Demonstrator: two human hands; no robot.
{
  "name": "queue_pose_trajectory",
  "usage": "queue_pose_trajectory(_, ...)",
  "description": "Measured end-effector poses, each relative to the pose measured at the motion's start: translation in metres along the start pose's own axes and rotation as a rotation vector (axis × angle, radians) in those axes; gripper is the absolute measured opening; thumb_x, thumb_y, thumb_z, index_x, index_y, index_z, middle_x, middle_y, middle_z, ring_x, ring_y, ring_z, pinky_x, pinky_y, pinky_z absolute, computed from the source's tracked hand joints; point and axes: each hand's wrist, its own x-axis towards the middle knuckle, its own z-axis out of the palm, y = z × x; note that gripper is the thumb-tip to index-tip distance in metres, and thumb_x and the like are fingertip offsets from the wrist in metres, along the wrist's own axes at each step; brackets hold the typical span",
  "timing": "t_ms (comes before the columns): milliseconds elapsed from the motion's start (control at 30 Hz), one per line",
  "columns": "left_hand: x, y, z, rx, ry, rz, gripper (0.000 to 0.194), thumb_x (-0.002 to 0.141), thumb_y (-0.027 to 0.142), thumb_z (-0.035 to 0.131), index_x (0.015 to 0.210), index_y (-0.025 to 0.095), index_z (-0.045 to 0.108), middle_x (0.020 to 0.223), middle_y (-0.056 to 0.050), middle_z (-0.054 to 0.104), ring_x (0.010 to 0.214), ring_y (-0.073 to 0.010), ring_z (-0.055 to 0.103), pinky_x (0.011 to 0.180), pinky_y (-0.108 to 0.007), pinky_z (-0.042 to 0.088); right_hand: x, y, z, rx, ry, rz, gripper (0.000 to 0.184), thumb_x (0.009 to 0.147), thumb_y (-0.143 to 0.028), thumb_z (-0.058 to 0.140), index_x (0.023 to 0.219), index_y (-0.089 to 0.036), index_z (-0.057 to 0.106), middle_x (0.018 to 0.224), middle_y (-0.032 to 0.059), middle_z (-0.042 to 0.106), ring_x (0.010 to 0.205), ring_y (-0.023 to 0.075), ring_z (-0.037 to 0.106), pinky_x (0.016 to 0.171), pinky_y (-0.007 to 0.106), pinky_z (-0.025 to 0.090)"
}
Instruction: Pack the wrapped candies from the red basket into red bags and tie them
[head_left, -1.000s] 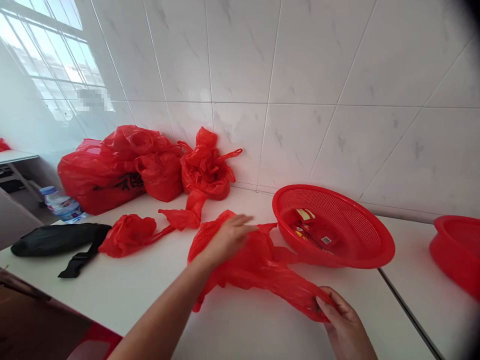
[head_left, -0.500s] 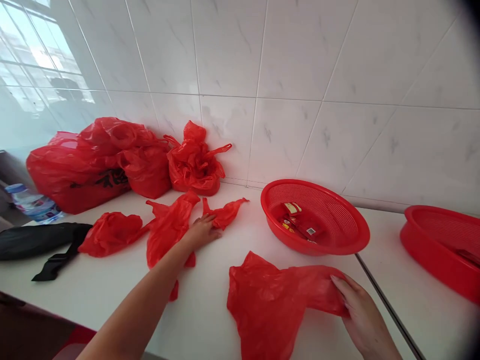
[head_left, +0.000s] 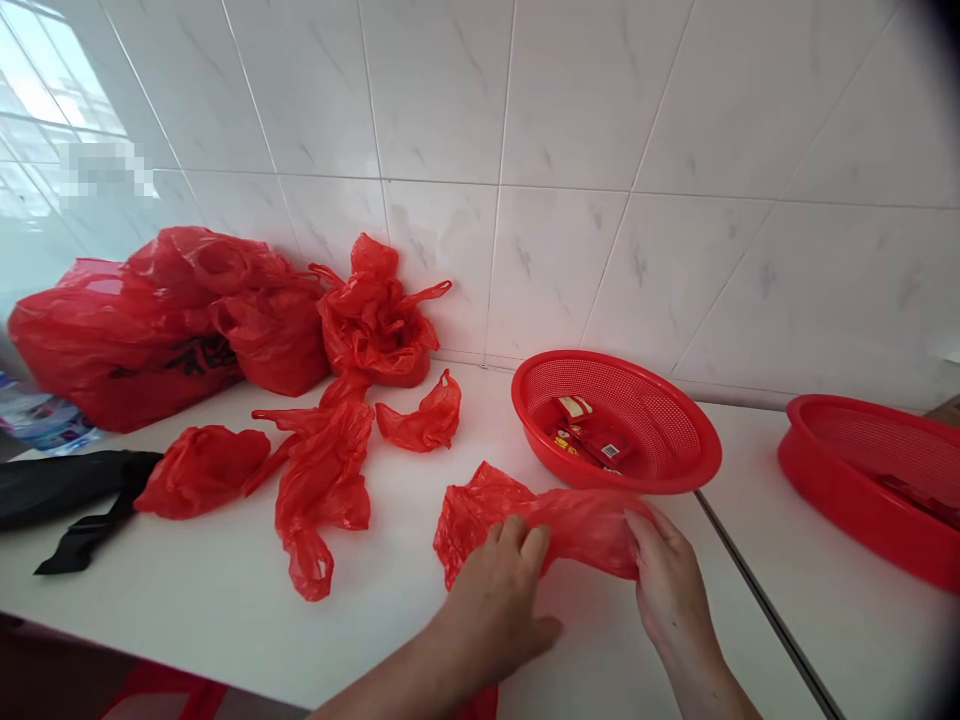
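Observation:
A crumpled red plastic bag (head_left: 581, 530) lies stretched sideways on the white table in front of me. My right hand (head_left: 667, 575) pinches its right end, thumb on top. Over the middle of the bag, my left hand (head_left: 506, 590) touches it with bent fingertips, the thumb spread away from them. Part of the bag is hidden under my left hand and forearm. Just behind it stands a red mesh basket (head_left: 615, 485) with a few small packets (head_left: 600, 440) in it.
Several loose red bags (head_left: 322, 470) lie to the left, near a black belt bag (head_left: 67, 490). Full red bags (head_left: 172, 340) and a water bottle (head_left: 45, 415) stand by the tiled wall. A second red basket (head_left: 862, 500) is at right, past a table seam (head_left: 772, 610).
My left hand has come from the loose bags at left to the bag in my right hand. A small loose bag has shifted slightly left. The view has turned slightly right.

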Motion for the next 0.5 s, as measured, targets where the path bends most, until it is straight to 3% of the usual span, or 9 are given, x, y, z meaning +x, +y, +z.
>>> queue_pose_trajectory(67, 0.005, -0.015, 0.001, -0.024, -0.027, -0.068, 0.027, 0.067, 0.011, 0.047, 0.091, 0.018, 0.058, 0.089, -0.006, 0.061, 0.076, -0.0200, 0.056, 0.065, -0.030, 0.042, 0.005, 0.001, -0.011, -0.080, 0.036, -0.030, 0.032, 0.076, -0.032, 0.055, 0.103, -0.019, 0.064, 0.089, 0.0040, 0.067, 0.076, 0.0172, 0.060, 0.060, 0.024, 0.047)
queue_pose_trajectory(133, 0.013, -0.036, -0.009, -0.167, -0.017, -0.147, 0.022, 0.069, 0.007, 0.038, 0.073, 0.018, 0.057, 0.071, -0.002, 0.059, 0.066, -0.0155, 0.054, 0.060, -0.025, 0.039, 0.014, 0.002, -0.028, -0.228, 0.028, -0.034, 0.027, 0.074, -0.031, 0.054, 0.095, -0.018, 0.066, 0.080, 0.0023, 0.066, 0.070, 0.0167, 0.058, 0.058, 0.024, 0.046)
queue_pose_trajectory(200, 0.023, -0.053, -0.024, -0.402, 0.041, -0.238, 0.021, 0.070, 0.010, 0.037, 0.070, 0.018, 0.056, 0.066, 0.000, 0.058, 0.061, -0.0133, 0.053, 0.055, -0.022, 0.037, 0.021, -0.002, -0.042, -0.435, -0.080, -0.012, 0.025, 0.072, -0.032, 0.054, 0.090, -0.018, 0.066, 0.075, 0.0016, 0.064, 0.066, 0.0174, 0.058, 0.058, 0.026, 0.046)
queue_pose_trajectory(267, 0.029, -0.062, -0.038, -0.615, 0.111, -0.323, 0.019, 0.069, 0.013, 0.039, 0.073, 0.018, 0.057, 0.066, 0.001, 0.059, 0.059, -0.0124, 0.053, 0.052, -0.021, 0.038, 0.019, -0.009, -0.048, -0.663, -0.122, -0.082, 0.029, 0.070, -0.035, 0.058, 0.094, -0.019, 0.065, 0.080, 0.0034, 0.065, 0.070, 0.0205, 0.059, 0.061, 0.030, 0.047)
queue_pose_trajectory(367, 0.034, -0.060, -0.047, -0.796, 0.194, -0.369, 0.019, 0.067, 0.013, 0.041, 0.076, 0.018, 0.057, 0.064, 0.002, 0.057, 0.054, -0.0113, 0.052, 0.049, -0.020, 0.038, -0.011, -0.023, -0.036, -0.843, 0.077, -0.530, 0.042, 0.065, -0.034, 0.067, 0.105, -0.022, 0.062, 0.103, 0.0100, 0.062, 0.094, 0.0283, 0.057, 0.080, 0.041, 0.046)
queue_pose_trajectory(433, 0.034, -0.052, -0.044, -0.874, 0.214, -0.372, 0.016, 0.067, 0.012, 0.042, 0.075, 0.018, 0.055, 0.062, 0.003, 0.056, 0.051, -0.0100, 0.051, 0.047, -0.019, 0.037, -0.037, -0.026, -0.016, -0.751, 0.156, -0.826, 0.035, 0.069, -0.024, 0.065, 0.104, -0.024, 0.061, 0.105, 0.0122, 0.060, 0.102, 0.0287, 0.054, 0.088, 0.043, 0.042)
queue_pose_trajectory(467, 0.033, -0.047, -0.041, -0.925, 0.208, -0.374, 0.013, 0.068, 0.013, 0.044, 0.074, 0.018, 0.054, 0.061, 0.004, 0.055, 0.050, -0.0094, 0.050, 0.047, -0.018, 0.036, -0.048, -0.025, -0.003, -0.684, 0.088, -0.890, 0.030, 0.073, -0.017, 0.061, 0.102, -0.026, 0.061, 0.098, 0.0108, 0.062, 0.096, 0.0264, 0.057, 0.085, 0.040, 0.045)
queue_pose_trajectory(500, 0.032, -0.042, -0.038, -0.989, 0.192, -0.375, 0.009, 0.069, 0.015, 0.047, 0.074, 0.018, 0.054, 0.060, 0.004, 0.055, 0.049, -0.0090, 0.049, 0.047, -0.018, 0.036, -0.054, -0.023, 0.010, -0.654, -0.119, -0.912, 0.027, 0.076, -0.015, 0.056, 0.100, -0.027, 0.061, 0.093, 0.0090, 0.064, 0.089, 0.0241, 0.059, 0.080, 0.037, 0.047)
